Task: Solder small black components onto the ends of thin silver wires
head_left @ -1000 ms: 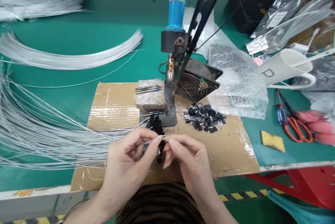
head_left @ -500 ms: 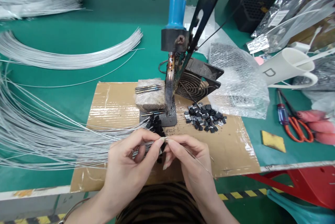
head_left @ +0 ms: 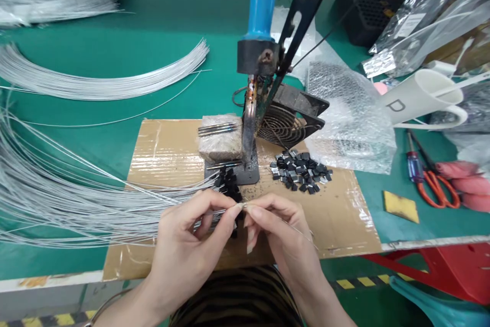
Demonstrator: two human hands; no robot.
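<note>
My left hand (head_left: 193, 240) pinches the end of a thin grey wire between thumb and index finger, over the cardboard sheet (head_left: 337, 215). Fingertips of my right hand (head_left: 281, 230) nearly meet it, closed on a thin strand that trails back across the palm. The tiny point between both pinches is too small to make out. Behind and left of the fingers lies a bundle of grey wires (head_left: 133, 209) with black connectors (head_left: 227, 184) at its ends. The soldering iron (head_left: 249, 112) points down just beyond my hands.
A pile of black connectors (head_left: 300, 171) lies right of the iron, before a small fan (head_left: 287, 118). A wrapped block (head_left: 220, 146) stands left. Farther right are bubble wrap (head_left: 352, 112), a mug (head_left: 421, 95), a yellow sponge (head_left: 401, 206) and orange-handled scissors (head_left: 438, 192).
My right hand has shifted slightly right and turned a little, and its strand lies closer along the hand. My left hand has hardly moved.
</note>
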